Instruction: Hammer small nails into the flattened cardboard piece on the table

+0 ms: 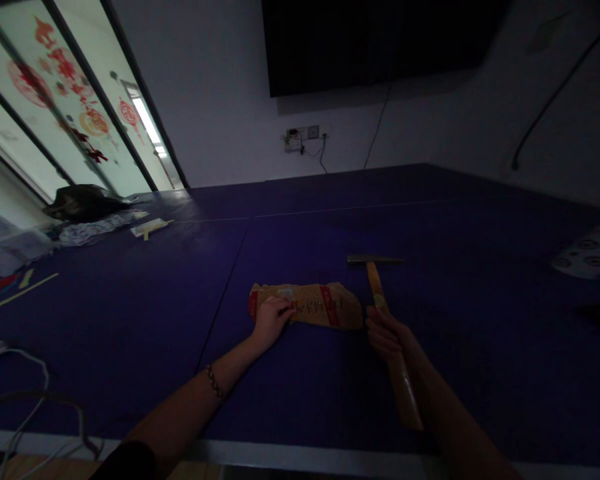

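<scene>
A flat brown piece (pixel 310 303) that looks like cardboard, with red bands and a row of thin dark marks, lies on the blue table. Resting over its left part is my left hand (pixel 274 319), its thumb and fingertips pinched together. Whatever sits between those fingertips is too small to make out. Just right of the brown piece, my right hand (pixel 386 333) grips a hammer (pixel 376 285) by its wooden handle. The dark metal head points away from me, and the handle's end runs back along my forearm.
The table (pixel 300 240) reaches the wall. A black bag (pixel 87 203) and crumpled plastic (pixel 97 229) lie at the far left, with tape strips nearby. White cables (pixel 45 373) loop at the near left. A pale patterned object (pixel 590 250) stands at the right edge.
</scene>
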Demonstrator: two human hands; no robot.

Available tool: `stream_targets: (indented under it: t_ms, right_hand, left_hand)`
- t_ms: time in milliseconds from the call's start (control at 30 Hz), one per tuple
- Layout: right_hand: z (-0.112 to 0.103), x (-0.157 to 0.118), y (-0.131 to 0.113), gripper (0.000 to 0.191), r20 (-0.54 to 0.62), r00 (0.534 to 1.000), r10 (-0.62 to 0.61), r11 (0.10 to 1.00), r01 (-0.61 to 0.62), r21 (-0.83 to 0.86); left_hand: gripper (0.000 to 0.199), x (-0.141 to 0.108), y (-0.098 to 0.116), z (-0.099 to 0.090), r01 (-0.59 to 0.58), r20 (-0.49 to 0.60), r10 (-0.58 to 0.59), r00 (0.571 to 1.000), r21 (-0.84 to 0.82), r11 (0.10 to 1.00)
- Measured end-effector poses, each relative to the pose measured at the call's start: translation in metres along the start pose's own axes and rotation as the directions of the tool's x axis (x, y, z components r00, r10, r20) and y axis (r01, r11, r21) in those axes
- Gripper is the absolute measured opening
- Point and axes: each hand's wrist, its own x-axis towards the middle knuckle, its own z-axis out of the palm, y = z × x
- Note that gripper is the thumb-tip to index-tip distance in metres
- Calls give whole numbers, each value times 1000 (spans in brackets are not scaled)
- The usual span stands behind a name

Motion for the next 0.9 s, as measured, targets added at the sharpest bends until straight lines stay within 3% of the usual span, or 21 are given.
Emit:
stream_targets:
  t_ms: [233,467,700,900]
  right_hand:
    - [-3,0,1,40,-63,997,38,996,-42,-79]
    - [-9,2,4,37,8,998,61,996,-60,-61]
    - [-11,1,6,40,-43,995,95,989,-99,-111]
    - [-10,2,5,41,-17,995,103,987,-104,-121]
  left_hand:
    - [7,-2,-1,2,24,-46,-26,999,-46,999]
    - [6,-1,-4,3,76,-58,-81,995,-86,993]
    - [7,0,-6,6,20,-43,-24,999,-77,997]
    - [12,0,-5,5,20,-21,-21,1000,-59,998]
